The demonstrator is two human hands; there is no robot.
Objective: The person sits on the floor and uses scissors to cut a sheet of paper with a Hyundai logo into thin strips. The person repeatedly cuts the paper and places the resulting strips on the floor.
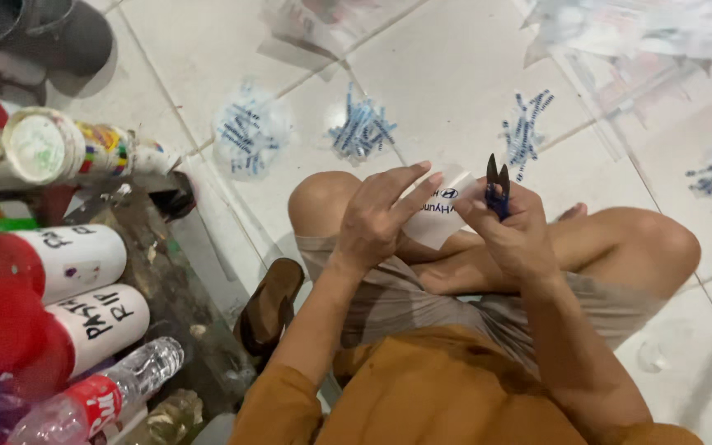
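You are sitting cross-legged on the white tiled floor [471,74]. Your left hand [377,218] is pinching a small clear printed bag [442,210] between thumb and extended fingers, above your knees. Your right hand [512,235] is gripping blue thread snips [497,188], blades pointing up, just beside the bag. Small heaps of blue pieces [362,128] are lying beyond your knees.
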